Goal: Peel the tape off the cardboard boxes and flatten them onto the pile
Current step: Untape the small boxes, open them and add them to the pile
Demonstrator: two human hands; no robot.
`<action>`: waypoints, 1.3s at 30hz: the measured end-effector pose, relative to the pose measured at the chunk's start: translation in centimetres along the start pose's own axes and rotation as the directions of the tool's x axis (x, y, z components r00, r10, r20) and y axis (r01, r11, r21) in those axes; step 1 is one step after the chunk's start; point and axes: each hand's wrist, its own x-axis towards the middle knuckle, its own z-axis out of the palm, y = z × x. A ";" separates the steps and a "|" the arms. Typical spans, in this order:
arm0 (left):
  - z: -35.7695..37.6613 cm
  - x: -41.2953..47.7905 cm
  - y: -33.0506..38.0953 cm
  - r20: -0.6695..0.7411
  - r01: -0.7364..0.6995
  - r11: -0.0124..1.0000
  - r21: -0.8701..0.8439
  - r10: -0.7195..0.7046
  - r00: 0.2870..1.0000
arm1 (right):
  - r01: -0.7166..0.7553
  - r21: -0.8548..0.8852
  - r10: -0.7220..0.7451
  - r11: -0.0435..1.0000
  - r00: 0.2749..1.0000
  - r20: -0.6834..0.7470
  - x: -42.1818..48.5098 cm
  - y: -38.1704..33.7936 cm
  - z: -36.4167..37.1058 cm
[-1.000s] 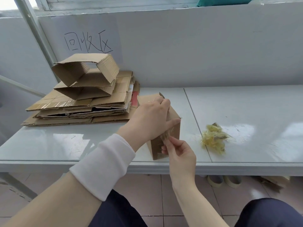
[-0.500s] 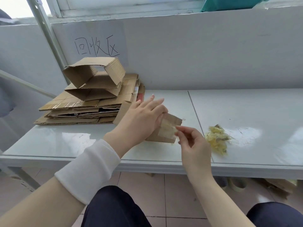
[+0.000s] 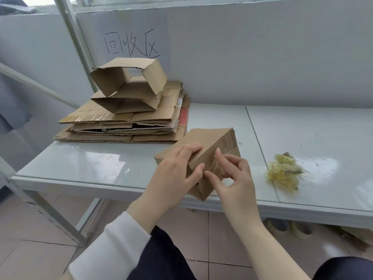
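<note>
Small box (image 3: 210,146) lies tilted at the table's (image 3: 84,158) front edge, long axis running near-left to far-right. My left hand (image 3: 177,174) grips it; right hand's (image 3: 234,178) fingers pinch tape on its end. Pile (image 3: 125,126) sits far-left, tape wad (image 3: 284,170) right, bare tabletop btwn.

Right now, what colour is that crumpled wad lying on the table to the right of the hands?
The wad of peeled tape is translucent yellow with brownish bits, seen in the head view.

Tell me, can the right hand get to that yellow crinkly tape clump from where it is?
Probably yes. The right hand is at the small box, and only bare table shows between it and the tape clump on its right. It would have to leave the box first.
</note>
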 end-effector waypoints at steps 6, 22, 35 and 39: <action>0.9 -0.7 0.1 0.012 -0.037 0.999 0.036 0.037 0.999 | 0.282 -0.299 -0.331 0.912 0.935 -0.129 -0.5 2.4 0.4; 0.5 -0.4 -0.7 0.020 -0.033 0.999 0.021 0.033 0.999 | -0.116 0.111 0.141 0.987 0.956 -0.256 -2.1 1.9 1.7; 1.9 -0.9 -1.1 0.029 -0.064 0.990 0.123 0.061 0.998 | -0.257 0.054 0.260 0.965 0.964 -0.064 -2.0 3.1 1.3; 2.2 -0.9 -1.5 0.016 -0.055 0.991 0.118 0.053 0.998 | -0.191 -0.046 0.188 0.981 0.980 -0.066 -1.8 3.1 1.9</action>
